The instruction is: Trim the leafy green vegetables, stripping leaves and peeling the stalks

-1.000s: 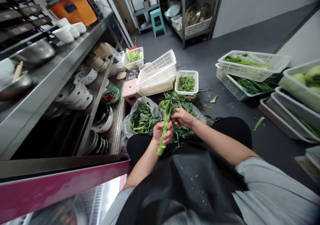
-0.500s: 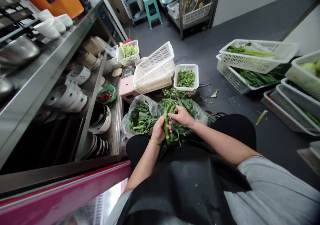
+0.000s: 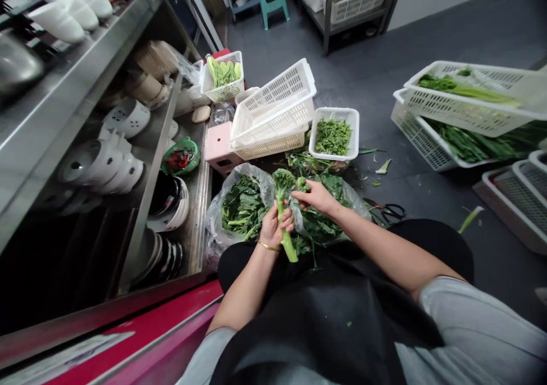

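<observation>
My left hand (image 3: 274,225) is wrapped round the thick green stalk of a broccoli stem (image 3: 282,203), its head pointing away from me and its cut end toward my lap. Just right of that head, my right hand (image 3: 315,196) pinches a small broccoli floret (image 3: 302,184), apart from the stem. Beneath and around the hands are two clear plastic bags of dark leafy greens: the left bag (image 3: 243,203) is fully in sight, while the right bag (image 3: 354,197) is partly covered by my right forearm.
Beyond the bags stand a white basket of cut greens (image 3: 334,136), stacked white baskets (image 3: 273,109) and a pink stool (image 3: 220,146). Scissors (image 3: 391,211) lie on the floor by my right knee. Steel shelves with bowls (image 3: 123,168) run along the left; vegetable baskets (image 3: 465,114) stand right.
My right hand has come away from the broccoli head to the right with a floret in its fingers. My left hand keeps the stem. The camera view has shifted.
</observation>
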### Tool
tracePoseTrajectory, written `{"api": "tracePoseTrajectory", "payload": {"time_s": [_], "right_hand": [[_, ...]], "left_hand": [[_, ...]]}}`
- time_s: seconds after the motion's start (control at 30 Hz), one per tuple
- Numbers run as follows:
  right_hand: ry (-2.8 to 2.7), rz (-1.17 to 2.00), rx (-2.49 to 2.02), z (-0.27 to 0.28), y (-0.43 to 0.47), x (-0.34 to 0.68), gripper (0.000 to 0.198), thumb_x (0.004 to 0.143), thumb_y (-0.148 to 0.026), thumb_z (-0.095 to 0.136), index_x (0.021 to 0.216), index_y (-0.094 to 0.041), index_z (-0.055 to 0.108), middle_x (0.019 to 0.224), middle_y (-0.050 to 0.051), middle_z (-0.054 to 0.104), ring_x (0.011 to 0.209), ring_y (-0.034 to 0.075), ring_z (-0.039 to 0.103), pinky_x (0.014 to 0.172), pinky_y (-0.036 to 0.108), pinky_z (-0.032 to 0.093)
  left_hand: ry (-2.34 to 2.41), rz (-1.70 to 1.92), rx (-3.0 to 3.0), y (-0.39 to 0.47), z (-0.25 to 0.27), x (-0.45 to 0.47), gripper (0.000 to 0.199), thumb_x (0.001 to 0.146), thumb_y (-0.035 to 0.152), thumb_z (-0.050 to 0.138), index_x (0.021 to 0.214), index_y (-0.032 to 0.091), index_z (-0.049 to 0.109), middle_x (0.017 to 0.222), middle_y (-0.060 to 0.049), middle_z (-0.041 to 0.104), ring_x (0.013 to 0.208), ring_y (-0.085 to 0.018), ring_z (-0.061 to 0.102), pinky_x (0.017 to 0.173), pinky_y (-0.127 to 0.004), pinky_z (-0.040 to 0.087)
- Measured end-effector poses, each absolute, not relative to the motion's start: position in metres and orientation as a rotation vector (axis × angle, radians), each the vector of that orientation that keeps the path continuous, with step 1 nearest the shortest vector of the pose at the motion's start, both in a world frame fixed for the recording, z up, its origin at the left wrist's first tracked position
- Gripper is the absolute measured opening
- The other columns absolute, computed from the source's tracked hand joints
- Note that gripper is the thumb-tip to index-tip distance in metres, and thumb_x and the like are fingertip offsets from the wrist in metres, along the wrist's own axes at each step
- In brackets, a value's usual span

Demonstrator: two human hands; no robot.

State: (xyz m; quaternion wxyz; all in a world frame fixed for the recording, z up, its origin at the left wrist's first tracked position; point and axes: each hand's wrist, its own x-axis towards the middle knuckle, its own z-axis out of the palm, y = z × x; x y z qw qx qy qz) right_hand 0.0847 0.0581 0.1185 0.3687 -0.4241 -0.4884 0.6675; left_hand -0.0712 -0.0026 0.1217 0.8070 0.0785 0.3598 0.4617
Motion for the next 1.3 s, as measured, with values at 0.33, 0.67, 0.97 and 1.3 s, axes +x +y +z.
{"api": "tracePoseTrajectory", "payload": {"time_s": [0.33, 0.67, 0.97, 1.3], "right_hand": [[-1.587, 1.039, -1.415, 0.096, 0.118, 0.062, 0.023, 0.079, -0.040, 0.057, 0.076, -0.019, 0.049, 0.062, 0.002, 0.059, 0.054, 0.014, 0.054, 0.054, 0.026, 0.044], [-1.620, 1.372, -1.399, 0.101, 0.169, 0.066, 0.035, 0.079, -0.053, 0.056, 0.080, -0.019, 0.050, 0.052, -0.002, 0.055, 0.045, 0.014, 0.051, 0.047, 0.025, 0.040], [-2.264, 0.541, -1.093, 0.087, 0.166, 0.095, 0.010, 0.080, -0.026, 0.051, 0.081, -0.018, 0.054, 0.077, 0.007, 0.059, 0.073, 0.019, 0.055, 0.066, 0.028, 0.041], [-1.895, 0.529, -2.151, 0.093, 0.255, 0.222, 0.070, 0.067, -0.045, 0.072, 0.122, -0.008, 0.048, 0.094, 0.016, 0.066, 0.087, 0.028, 0.061, 0.076, 0.036, 0.045]], "left_hand": [[1.036, 1.191, 0.415, 0.070, 0.095, -0.048, 0.034, 0.087, 0.054, 0.046, 0.085, 0.020, 0.045, 0.054, 0.005, 0.045, 0.039, -0.006, 0.036, 0.042, -0.018, 0.034], [1.425, 1.344, 0.902, 0.100, 0.076, -0.051, 0.025, 0.084, 0.044, 0.056, 0.093, 0.021, 0.052, 0.063, 0.003, 0.052, 0.051, -0.009, 0.046, 0.050, -0.021, 0.036], [0.975, 0.863, 0.180, 0.107, 0.080, -0.039, 0.024, 0.087, 0.041, 0.049, 0.081, 0.018, 0.045, 0.055, 0.003, 0.045, 0.042, -0.008, 0.039, 0.043, -0.020, 0.032], [0.929, 1.050, 0.154, 0.115, 0.074, -0.057, 0.027, 0.089, 0.035, 0.044, 0.080, 0.014, 0.057, 0.058, -0.002, 0.049, 0.045, -0.011, 0.045, 0.046, -0.025, 0.039]]}}
